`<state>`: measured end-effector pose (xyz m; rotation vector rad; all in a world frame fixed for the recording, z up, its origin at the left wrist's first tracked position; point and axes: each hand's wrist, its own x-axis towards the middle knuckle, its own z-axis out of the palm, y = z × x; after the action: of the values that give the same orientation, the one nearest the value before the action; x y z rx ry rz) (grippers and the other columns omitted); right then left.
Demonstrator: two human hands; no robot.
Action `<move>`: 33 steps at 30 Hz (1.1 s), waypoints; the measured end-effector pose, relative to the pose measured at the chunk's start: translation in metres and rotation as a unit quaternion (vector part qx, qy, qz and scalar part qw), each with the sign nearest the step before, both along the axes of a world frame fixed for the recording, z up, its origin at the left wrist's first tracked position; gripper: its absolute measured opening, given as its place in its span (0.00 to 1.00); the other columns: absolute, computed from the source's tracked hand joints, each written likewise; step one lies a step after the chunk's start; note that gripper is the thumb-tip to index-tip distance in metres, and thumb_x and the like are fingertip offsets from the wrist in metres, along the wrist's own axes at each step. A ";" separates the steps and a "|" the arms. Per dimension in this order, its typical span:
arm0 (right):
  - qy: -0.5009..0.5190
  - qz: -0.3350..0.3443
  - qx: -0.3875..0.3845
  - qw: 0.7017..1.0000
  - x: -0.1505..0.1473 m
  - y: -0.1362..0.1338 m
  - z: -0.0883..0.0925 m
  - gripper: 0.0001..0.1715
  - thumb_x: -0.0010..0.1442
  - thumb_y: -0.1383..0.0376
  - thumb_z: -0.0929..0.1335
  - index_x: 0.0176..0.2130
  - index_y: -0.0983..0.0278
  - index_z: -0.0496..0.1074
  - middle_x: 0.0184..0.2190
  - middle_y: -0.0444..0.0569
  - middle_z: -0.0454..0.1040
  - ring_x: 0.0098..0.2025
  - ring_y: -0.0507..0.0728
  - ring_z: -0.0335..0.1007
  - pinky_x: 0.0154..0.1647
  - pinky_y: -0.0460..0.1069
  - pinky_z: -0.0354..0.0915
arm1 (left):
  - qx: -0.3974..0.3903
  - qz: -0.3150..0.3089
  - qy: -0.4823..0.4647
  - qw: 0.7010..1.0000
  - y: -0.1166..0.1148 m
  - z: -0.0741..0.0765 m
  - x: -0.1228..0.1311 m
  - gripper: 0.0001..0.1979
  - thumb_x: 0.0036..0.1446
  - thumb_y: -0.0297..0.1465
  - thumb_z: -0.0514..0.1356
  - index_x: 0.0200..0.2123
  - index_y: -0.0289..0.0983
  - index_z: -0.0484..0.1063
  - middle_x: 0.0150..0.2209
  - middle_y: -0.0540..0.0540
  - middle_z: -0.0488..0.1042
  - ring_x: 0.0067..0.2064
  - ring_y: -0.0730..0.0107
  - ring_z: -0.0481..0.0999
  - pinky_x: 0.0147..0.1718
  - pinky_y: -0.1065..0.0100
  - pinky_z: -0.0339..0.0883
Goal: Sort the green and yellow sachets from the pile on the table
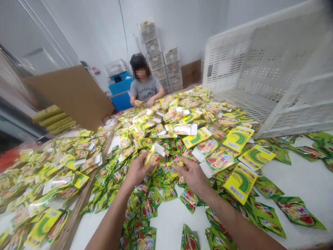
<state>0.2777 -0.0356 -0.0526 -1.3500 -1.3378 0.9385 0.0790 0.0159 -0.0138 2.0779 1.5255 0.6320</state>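
Note:
My left hand point(139, 171) is closed around a small yellow and green carton point(154, 156) with a white end flap standing up. Opposite it, my right hand point(191, 173) pinches a small yellow-green packet point(173, 167) between thumb and fingers; blur hides its details. Under both hands lies a heap of green foil packets point(149, 205) printed with watermelon. Just beyond is a large pile of yellow cartons point(195, 137), many with white flaps open.
A wooden strip point(85, 189) divides the table; more cartons point(56, 182) lie left of it. A white plastic crate point(262, 80) lies tipped on the right. Across the table a co-worker point(146, 86) handles a small item. A brown cardboard sheet point(70, 93) leans at left.

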 end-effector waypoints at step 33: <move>-0.145 -0.001 0.131 0.981 -0.010 -0.005 -0.005 0.07 0.57 0.62 0.66 0.33 0.61 0.72 0.32 0.47 0.75 0.37 0.56 0.69 0.41 0.51 0.61 | -0.257 0.036 -0.489 0.833 -0.059 -0.065 0.023 0.17 0.46 0.33 0.66 0.42 0.37 0.73 0.35 0.47 0.78 0.33 0.71 0.75 0.35 0.71 0.67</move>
<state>0.2678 -0.0406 -0.0576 -1.3160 -1.6168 0.5519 0.1024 -0.0435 -0.0784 0.9892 0.9800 0.9715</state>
